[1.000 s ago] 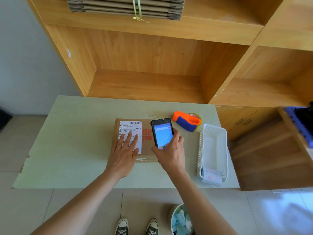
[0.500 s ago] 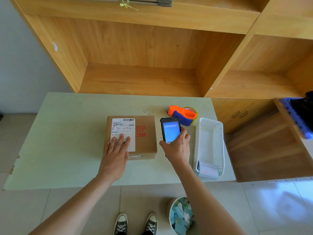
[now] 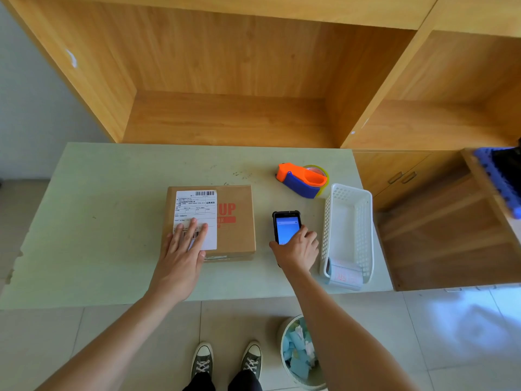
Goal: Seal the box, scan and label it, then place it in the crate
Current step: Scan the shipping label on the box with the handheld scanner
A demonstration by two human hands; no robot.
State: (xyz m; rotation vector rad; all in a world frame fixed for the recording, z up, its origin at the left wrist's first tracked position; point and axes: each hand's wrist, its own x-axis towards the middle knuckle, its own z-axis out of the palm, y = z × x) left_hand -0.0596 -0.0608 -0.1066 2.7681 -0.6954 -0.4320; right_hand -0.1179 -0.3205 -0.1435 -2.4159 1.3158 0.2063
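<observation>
A closed brown cardboard box [image 3: 236, 230] with red "UP" print lies on the pale table [image 3: 93, 221]. A white shipping label [image 3: 197, 213] with barcodes covers its left half. My left hand [image 3: 183, 252] lies flat on the label's lower part, fingers spread. My right hand [image 3: 296, 252] grips the lower end of a black handheld scanner [image 3: 286, 227] with a lit blue screen, low over the table to the right of the box. The blue crate [image 3: 499, 176] shows at the far right edge, partly cut off.
An orange and blue tape dispenser [image 3: 303, 179] lies behind the scanner. A white plastic basket [image 3: 349, 227] holds a roll of labels [image 3: 344, 273] at its near end. A wooden shelf unit [image 3: 225, 119] stands behind the table. A waste bin [image 3: 301, 354] sits by my feet.
My right hand carried the scanner from above the box's right side rightward and down to the table beside the box. My left hand slid toward the label's lower edge.
</observation>
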